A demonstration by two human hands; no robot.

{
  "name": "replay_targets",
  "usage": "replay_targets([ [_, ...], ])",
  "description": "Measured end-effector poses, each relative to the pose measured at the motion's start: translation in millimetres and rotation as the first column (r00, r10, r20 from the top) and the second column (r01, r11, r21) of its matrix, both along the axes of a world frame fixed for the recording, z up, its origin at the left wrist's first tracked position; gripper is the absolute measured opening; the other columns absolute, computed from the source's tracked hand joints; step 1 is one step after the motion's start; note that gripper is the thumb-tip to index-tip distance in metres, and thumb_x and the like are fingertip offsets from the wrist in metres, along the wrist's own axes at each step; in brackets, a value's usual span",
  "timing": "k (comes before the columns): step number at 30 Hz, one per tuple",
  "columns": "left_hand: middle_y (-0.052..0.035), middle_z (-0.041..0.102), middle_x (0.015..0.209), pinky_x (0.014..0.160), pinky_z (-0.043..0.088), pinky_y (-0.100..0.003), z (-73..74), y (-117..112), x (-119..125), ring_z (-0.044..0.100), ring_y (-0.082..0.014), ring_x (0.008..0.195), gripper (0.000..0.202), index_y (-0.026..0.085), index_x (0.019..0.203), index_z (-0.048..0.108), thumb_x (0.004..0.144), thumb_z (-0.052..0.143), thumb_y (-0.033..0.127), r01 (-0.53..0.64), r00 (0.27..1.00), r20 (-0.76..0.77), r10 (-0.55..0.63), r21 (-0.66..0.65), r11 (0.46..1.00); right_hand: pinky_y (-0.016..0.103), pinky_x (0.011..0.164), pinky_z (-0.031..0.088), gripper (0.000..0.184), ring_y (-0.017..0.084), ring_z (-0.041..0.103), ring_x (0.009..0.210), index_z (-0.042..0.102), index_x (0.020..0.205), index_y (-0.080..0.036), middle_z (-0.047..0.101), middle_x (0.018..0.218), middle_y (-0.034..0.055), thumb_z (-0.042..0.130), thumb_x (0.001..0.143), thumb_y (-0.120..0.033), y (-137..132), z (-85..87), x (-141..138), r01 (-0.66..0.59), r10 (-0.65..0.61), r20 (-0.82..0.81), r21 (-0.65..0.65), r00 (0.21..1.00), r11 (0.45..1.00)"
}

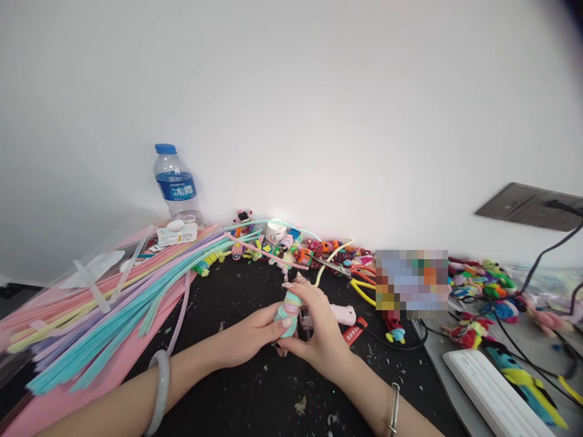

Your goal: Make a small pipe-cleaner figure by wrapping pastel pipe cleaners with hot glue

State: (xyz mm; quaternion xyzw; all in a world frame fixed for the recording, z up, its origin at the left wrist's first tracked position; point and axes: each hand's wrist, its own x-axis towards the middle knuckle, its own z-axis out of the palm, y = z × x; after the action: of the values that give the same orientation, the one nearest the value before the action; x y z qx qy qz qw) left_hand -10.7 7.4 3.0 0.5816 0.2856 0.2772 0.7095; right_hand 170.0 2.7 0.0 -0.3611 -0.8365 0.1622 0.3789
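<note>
Near the middle of the black work surface, a small coiled pipe-cleaner piece [289, 311] in mint, yellow and pink stands roughly upright between my hands. My left hand [262, 331] has its thumb and fingers closed on the lower left side of it. From the right, my right hand [322, 334] curls round it, fingertips at its top and thumb low down. The right palm and fingers hide part of the piece. Just behind the right hand lies a pale pink handle-like object [344, 314], its other end covered by that hand.
Pastel pipe cleaners [159, 303] spread across the left. A water bottle [177, 188] and a paper cup [276, 230] stand near the wall. Scissors [334, 266], orange-handled pliers [362, 276] and several small fuzzy figures [483, 282] line the back. A white power strip [496, 394] and cables occupy the right.
</note>
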Motion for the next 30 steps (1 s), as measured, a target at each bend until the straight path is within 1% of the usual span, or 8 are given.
replay_targets([
  [2,-0.004,0.058,0.098,0.076,0.043,-0.03,-2.0,-1.1,-0.4,0.052,-0.016,0.079,0.047,0.022,0.126,0.05,0.087,0.048,0.049,-0.01,0.999,-0.039,0.01,0.023,1.0,0.047,0.103,0.037,0.066,0.032,0.044,0.123,0.041,0.13,-0.024,0.054,0.126,0.0102,0.072,0.072,-0.024,0.2,-0.8,-1.0,0.016,-0.016,-0.012,0.008,1.0,1.0],
  [7,-0.005,0.055,0.123,0.099,0.034,-0.036,-3.0,-1.5,1.2,0.048,-0.0219,0.109,0.047,0.024,0.13,0.048,0.088,0.046,0.047,-0.049,0.999,-0.01,0.05,0.07,0.996,0.046,0.098,0.041,0.067,0.031,0.05,0.116,0.046,0.127,-0.023,0.059,0.121,0.0105,0.076,0.068,-0.026,-1.3,-3.1,-1.7,0.052,-0.052,-0.008,0.041,0.999,0.998],
  [11,-0.0048,0.056,0.125,0.105,0.029,-0.037,-1.2,-1.3,2.6,0.047,-0.0222,0.115,0.045,0.023,0.127,0.051,0.088,0.047,0.046,-0.068,0.998,-0.001,0.068,0.06,0.996,0.045,0.096,0.042,0.066,0.03,0.051,0.115,0.046,0.127,-0.023,0.059,0.12,0.0102,0.076,0.068,-0.027,-2.2,-4.2,-2.4,0.059,-0.058,-0.003,0.067,0.998,0.996],
  [14,-0.0051,0.059,0.119,0.102,0.032,-0.036,-1.2,-2.2,3.3,0.049,-0.0222,0.112,0.045,0.022,0.124,0.054,0.086,0.051,0.047,-0.085,0.996,0.015,0.085,0.0,0.996,0.044,0.096,0.042,0.066,0.03,0.051,0.114,0.045,0.128,-0.022,0.059,0.12,0.0101,0.075,0.069,-0.029,-0.9,-4.8,-3.3,0.07,-0.07,-0.001,0.078,0.998,0.995],
  [18,-0.0053,0.062,0.105,0.088,0.043,-0.033,-2.9,-1.0,4.0,0.054,-0.0207,0.099,0.043,0.022,0.121,0.056,0.085,0.055,0.045,-0.096,0.992,0.067,0.108,-0.159,0.983,0.044,0.098,0.041,0.074,0.03,0.046,0.119,0.037,0.134,-0.022,0.054,0.126,0.0107,0.074,0.071,-0.031,0.8,-6.3,-2.4,0.093,-0.094,0.015,0.058,0.995,0.994],
  [22,-0.0054,0.061,0.1,0.077,0.045,-0.026,-1.5,6.7,2.5,0.054,-0.0168,0.091,0.032,0.02,0.111,0.062,0.086,0.056,0.038,-0.188,0.954,0.185,0.235,-0.238,0.953,0.046,0.102,0.036,0.086,0.03,0.039,0.124,0.026,0.141,-0.024,0.044,0.135,0.0115,0.075,0.07,-0.034,-0.5,-7.3,0.1,0.113,-0.112,-0.019,0.046,0.994,0.993],
  [26,-0.0043,0.06,0.091,0.073,0.045,-0.026,-2.9,16.4,-2.3,0.053,-0.0133,0.08,0.022,0.017,0.097,0.064,0.087,0.055,0.035,-0.277,0.871,0.302,0.386,-0.347,0.896,0.046,0.102,0.036,0.077,0.029,0.039,0.123,0.027,0.14,-0.023,0.043,0.134,0.0116,0.068,0.076,-0.031,-1.6,-6.2,2.3,0.129,-0.127,-0.06,0.033,0.99,0.991],
  [30,-0.0044,0.062,0.087,0.075,0.046,-0.028,-8.2,20.6,-6.1,0.057,-0.0148,0.08,0.021,0.017,0.093,0.063,0.084,0.06,0.036,-0.313,0.834,0.296,0.466,-0.442,0.841,0.046,0.1,0.036,0.065,0.029,0.041,0.121,0.031,0.137,-0.022,0.045,0.131,0.0122,0.062,0.08,-0.025,-0.1,-5.5,5.0,0.15,-0.149,-0.06,0.024,0.987,0.988],
])
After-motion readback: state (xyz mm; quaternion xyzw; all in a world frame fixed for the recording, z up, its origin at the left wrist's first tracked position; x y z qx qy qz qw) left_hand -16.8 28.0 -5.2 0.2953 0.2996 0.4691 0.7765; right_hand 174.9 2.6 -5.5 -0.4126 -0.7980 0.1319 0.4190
